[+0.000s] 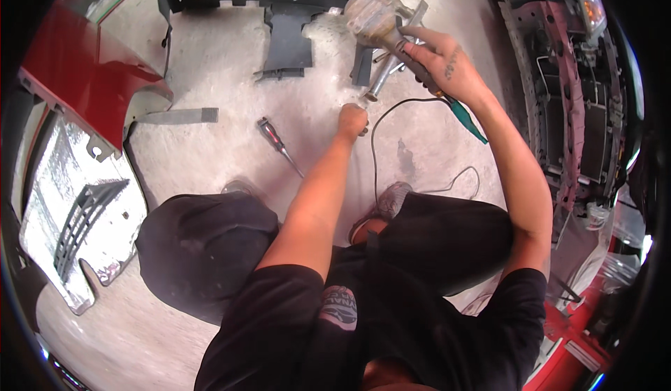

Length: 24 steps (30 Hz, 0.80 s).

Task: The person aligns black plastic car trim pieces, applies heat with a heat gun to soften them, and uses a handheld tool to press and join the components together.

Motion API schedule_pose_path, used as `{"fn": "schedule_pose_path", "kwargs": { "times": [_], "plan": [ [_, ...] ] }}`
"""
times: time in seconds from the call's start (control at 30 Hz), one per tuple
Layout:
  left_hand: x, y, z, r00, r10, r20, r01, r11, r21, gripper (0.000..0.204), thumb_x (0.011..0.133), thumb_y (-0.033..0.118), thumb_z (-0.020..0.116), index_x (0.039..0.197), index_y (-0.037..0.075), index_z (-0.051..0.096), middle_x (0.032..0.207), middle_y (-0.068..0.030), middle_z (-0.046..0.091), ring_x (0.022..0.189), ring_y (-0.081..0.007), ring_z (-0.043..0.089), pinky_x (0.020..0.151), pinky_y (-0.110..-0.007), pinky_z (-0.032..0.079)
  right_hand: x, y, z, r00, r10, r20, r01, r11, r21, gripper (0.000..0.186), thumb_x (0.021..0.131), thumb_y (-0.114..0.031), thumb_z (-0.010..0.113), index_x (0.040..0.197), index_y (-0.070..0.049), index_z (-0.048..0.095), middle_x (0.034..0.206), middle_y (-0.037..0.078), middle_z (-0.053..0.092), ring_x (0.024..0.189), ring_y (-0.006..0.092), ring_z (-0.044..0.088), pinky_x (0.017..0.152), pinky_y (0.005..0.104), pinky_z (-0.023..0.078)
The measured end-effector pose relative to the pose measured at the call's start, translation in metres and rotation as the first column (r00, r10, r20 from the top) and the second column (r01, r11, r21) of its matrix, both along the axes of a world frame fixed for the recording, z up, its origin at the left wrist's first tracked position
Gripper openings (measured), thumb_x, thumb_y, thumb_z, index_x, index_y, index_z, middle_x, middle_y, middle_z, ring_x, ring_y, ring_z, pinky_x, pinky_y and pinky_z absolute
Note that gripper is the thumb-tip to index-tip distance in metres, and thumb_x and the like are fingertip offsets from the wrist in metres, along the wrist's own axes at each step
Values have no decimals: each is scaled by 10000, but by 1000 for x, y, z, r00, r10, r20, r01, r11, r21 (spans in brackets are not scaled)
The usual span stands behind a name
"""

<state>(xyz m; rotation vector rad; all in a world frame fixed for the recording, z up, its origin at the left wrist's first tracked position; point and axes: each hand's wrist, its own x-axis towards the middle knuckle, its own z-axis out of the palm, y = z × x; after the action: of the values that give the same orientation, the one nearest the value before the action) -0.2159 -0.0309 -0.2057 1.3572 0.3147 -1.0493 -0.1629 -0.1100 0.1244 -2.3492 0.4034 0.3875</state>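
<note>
Up front on the right, my right hand (pixel 447 66) is wrapped around the dark handle of a worn, corded power tool (pixel 370 19). The tool has a bulky, rounded grey body, and a metal shaft (pixel 384 76) beside it slants down toward my left hand. Low near the shaft's end, my left hand (pixel 353 120) is closed, and whatever its fingers hold is hidden. A green wrapped piece (pixel 466 120) hangs below the handle, near the dark cable (pixel 375 143). To the left of my left hand, a screwdriver (pixel 271 134) with a black and red handle lies on the floor.
Black plastic trim (pixel 288 38) lies ahead. At left are a red body panel (pixel 98 69), a silver foil-faced sheet (pixel 52 181) with a black grille (pixel 80 220), and a grey strip (pixel 185 116). A stripped car front (pixel 573 97) with a headlight (pixel 586 3) stands at right.
</note>
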Motion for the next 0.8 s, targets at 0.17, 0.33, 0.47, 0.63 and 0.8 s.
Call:
{"fn": "schedule_pose_path", "kwargs": {
  "times": [0.17,0.33,0.47,0.63,0.8],
  "plan": [
    [4,-8,-20,983,-24,183,22,1000,10,246,785,35,511,820,-113,704,736,-278,698,639,-360,727,582,-443,597,22,25,11,1000,29,-7,-30,997,-66,431,981,-237,604,1351,-15,610,735,36,658,571,113,553,466,288,451],
    [11,-5,-12,980,-91,175,83,995,52,241,793,25,499,775,-108,699,694,-250,699,575,-324,713,530,-429,581,20,45,-1,977,124,-171,-144,983,-111,386,969,-200,633,1312,-25,648,697,61,647,593,125,562,553,305,464],
    [6,11,4,987,-137,80,139,990,-20,233,808,30,492,780,-107,678,670,-236,692,505,-296,687,461,-411,549,15,30,-32,937,325,132,-269,907,-323,381,967,-201,642,1298,-12,647,683,144,640,599,194,587,612,375,489],
    [7,22,7,988,-113,109,124,987,-98,223,823,41,500,779,-110,659,657,-226,686,489,-290,676,439,-394,536,29,22,-43,898,390,203,-278,861,-425,374,961,-201,651,1282,-8,656,711,175,641,607,214,591,645,385,496],
    [8,19,9,979,-176,103,189,973,-133,249,856,91,519,831,-107,668,676,-217,694,494,-274,673,459,-383,546,32,35,-19,967,256,4,-249,943,-223,398,970,-209,635,1321,-21,636,702,111,644,609,164,591,593,341,484]
  ]
}}
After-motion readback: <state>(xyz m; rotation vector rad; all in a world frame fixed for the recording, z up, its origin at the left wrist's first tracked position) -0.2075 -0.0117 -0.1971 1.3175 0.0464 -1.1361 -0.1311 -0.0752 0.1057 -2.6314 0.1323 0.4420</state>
